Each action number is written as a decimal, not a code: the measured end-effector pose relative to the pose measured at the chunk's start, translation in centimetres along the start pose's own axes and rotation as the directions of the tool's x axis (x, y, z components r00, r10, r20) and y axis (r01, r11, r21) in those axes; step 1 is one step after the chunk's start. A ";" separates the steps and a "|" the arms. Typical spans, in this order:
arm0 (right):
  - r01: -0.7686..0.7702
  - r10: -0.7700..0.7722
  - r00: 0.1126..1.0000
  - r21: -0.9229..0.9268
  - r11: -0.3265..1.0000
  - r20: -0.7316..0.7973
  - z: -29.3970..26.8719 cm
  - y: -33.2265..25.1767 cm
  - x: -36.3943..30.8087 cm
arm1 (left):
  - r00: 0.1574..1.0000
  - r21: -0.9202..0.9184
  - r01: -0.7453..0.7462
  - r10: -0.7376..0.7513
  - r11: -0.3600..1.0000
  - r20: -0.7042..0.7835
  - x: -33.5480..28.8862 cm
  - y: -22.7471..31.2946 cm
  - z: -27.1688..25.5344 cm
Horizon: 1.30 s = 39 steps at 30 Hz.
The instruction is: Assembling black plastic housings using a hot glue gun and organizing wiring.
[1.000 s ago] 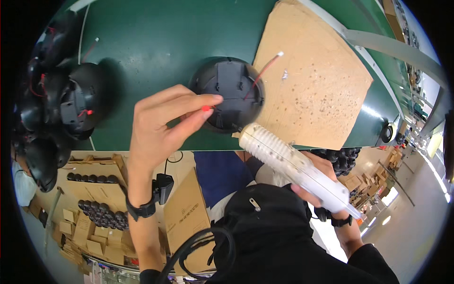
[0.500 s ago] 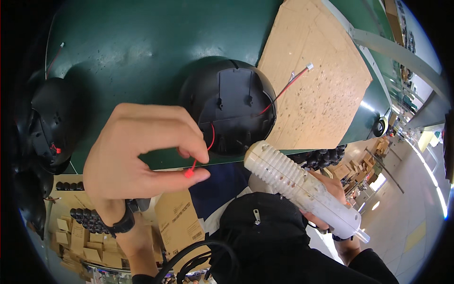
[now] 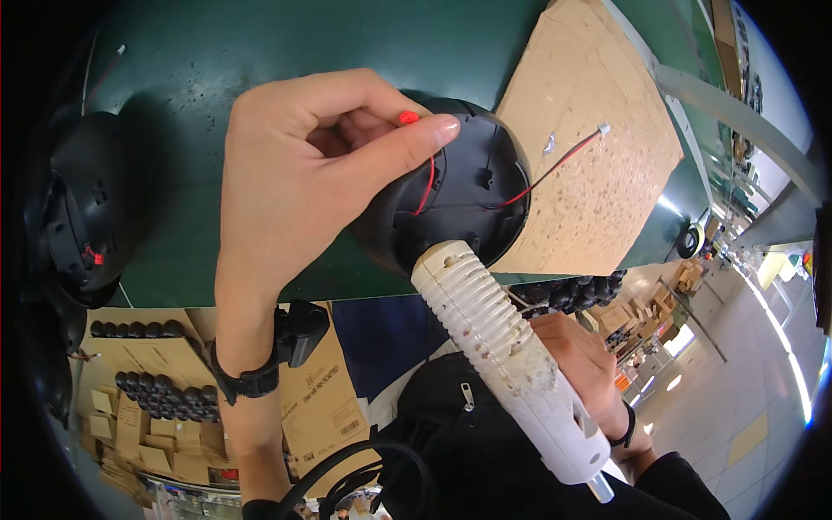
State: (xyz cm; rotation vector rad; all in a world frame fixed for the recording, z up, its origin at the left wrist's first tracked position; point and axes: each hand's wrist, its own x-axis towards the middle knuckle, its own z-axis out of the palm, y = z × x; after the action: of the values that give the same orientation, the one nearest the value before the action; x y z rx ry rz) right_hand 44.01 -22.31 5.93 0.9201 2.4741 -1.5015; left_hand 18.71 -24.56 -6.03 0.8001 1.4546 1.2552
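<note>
A round black plastic housing [image 3: 459, 186] sits on the green worktop, its flat recessed side facing up. My left hand [image 3: 299, 178] is over its left part, thumb and fingers closed on a small red connector [image 3: 408, 117]. Red and black wires [image 3: 430, 184] hang from that connector down to the housing. A second wire pair [image 3: 563, 162], ending in a white plug [image 3: 603, 129], comes out on the right side. My right hand [image 3: 576, 360] grips a white ribbed hot glue gun [image 3: 503, 342], a glue stick poking from its rear. The gun's front end is at the housing's near edge; its tip is hidden.
A stained cardboard sheet [image 3: 598, 208] lies right of the housing on the worktop [image 3: 217, 43]. Another black housing [image 3: 87, 208] with a red connector stands at the left. Below the bench edge are cartons [image 3: 165, 433] and rows of black round parts. A tape roll [image 3: 691, 240] is far right.
My left hand has moved up and right with the red connector, from in front of the housing to over it. The glue gun has swung steeper, its front end shifting left along the housing's near edge.
</note>
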 end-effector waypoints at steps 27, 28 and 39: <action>-0.068 0.066 0.998 -0.110 0.992 -0.020 0.3 -1.4 0.3 | 0.999 -0.048 -0.026 0.027 0.998 0.018 -0.3 0.1 -0.4; -0.069 0.067 0.998 -0.111 0.991 -0.020 0.2 -1.4 0.1 | 0.999 -0.050 -0.026 0.027 0.998 0.019 -0.4 0.1 -0.4; -0.145 0.147 0.989 -0.126 0.981 0.012 -0.1 -1.5 0.1 | 0.978 -0.221 -0.183 0.200 0.958 0.059 -2.9 -1.8 -2.8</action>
State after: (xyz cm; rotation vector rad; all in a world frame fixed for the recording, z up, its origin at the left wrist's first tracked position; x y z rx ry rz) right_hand 43.13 -22.61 7.09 1.0322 2.3956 -1.2885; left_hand 17.06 -28.50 -7.19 0.8493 1.1739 1.4809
